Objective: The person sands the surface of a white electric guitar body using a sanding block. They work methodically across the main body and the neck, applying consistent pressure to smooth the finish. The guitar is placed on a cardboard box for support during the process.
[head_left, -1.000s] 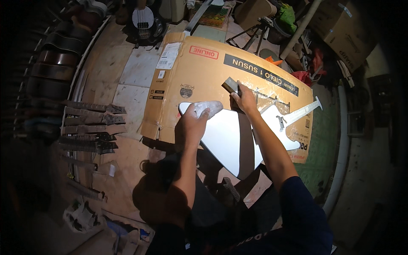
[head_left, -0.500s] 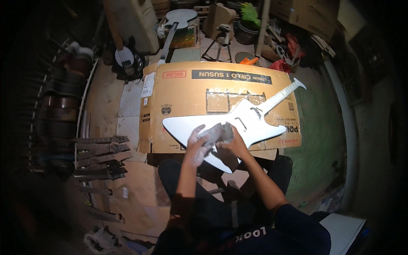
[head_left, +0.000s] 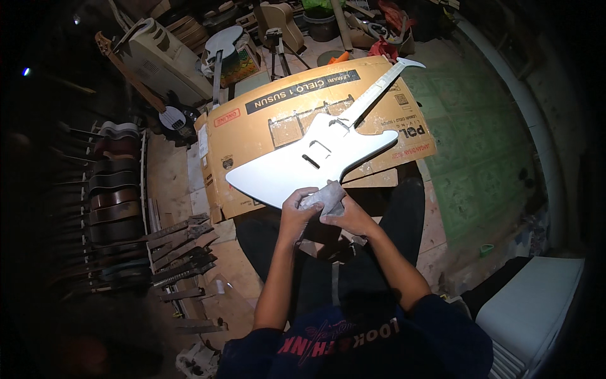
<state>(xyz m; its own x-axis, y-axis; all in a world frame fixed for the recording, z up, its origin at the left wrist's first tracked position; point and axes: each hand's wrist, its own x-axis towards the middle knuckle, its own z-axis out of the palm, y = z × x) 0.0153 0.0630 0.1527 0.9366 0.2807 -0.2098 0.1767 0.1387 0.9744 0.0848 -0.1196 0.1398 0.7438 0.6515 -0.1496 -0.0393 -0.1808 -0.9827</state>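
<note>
A white, angular electric guitar (head_left: 278, 167) lies face up, its bare neck pointing to the far right. The flat cardboard (head_left: 246, 136) lies under it. Just at the body's near edge, my left hand (head_left: 295, 216) and my right hand (head_left: 353, 220) are close together, both closed on a creased grey piece of sandpaper (head_left: 328, 196). The left fingers curl over its left side, while the right thumb and fingers pinch the other side. Parts of the fingers are hidden behind the sheet. Whether the sheet touches the guitar I cannot tell.
At left, several guitar bodies (head_left: 113, 199) stand in a rack near loose necks (head_left: 183, 252). A bass guitar (head_left: 170, 117), another white guitar (head_left: 224, 41) and a tripod (head_left: 276, 41) stand beyond the cardboard. A white box-like object (head_left: 536, 297) sits at lower right.
My view has turned and shifted. Both hands have drawn back from over the guitar's body to its near edge, and the sandpaper now looks more bunched between them.
</note>
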